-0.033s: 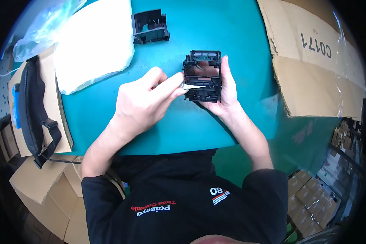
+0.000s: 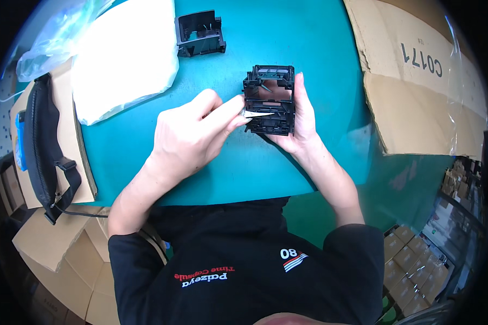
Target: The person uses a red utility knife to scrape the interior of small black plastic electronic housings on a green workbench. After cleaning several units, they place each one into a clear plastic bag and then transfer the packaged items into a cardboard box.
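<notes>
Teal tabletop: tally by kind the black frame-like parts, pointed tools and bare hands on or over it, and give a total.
Black frame-like parts: 2 (held frame, loose part)
Pointed tools: 1 (pale pointed tool)
Bare hands: 2 (left hand, right hand)
Total: 5

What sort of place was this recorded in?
Most likely an assembly or packing workshop: a black frame is being worked over a green table, a similar black part lies farther back, and small cartons stand grouped at lower right.
</notes>
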Available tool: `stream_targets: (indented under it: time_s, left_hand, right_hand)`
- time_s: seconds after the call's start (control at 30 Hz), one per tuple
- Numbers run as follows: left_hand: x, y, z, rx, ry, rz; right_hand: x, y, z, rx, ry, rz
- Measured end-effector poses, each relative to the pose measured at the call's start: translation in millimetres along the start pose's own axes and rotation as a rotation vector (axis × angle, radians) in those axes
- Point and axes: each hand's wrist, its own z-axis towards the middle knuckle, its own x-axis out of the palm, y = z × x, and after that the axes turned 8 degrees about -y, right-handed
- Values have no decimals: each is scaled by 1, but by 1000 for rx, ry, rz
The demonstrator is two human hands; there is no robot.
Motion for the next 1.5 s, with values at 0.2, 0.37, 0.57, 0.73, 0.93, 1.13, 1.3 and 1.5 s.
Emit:
stream_targets:
  time_s: [0.2,0.37,0.57,0.73,0.93,1.13,1.3,1.5]
  left_hand:
    - [-7,-3,2,16,30,35]
    - [-7,-4,2,30,-16,14]
    - [-8,4,6,130,-12,11]
    - [-8,11,5,18,-103,-129]
    - [-2,4,7,-79,-88,-273]
    - [9,13,1,48,-150,-553]
    - [2,11,2,10,-110,-623]
    - [-4,15,9,136,-3,-313]
  right_hand:
    - [3,-5,-3,3,-4,-44]
    - [7,-8,-6,11,-1,-71]
    - [-8,-5,2,-80,88,-3]
    - [1,29,1,-695,49,-615]
    - [9,20,-5,-1223,29,-1221]
    - [3,26,-6,-1362,173,-997]
    - [-4,27,-5,-1371,245,-889]
    - [4,32,-12,-1503,235,-967]
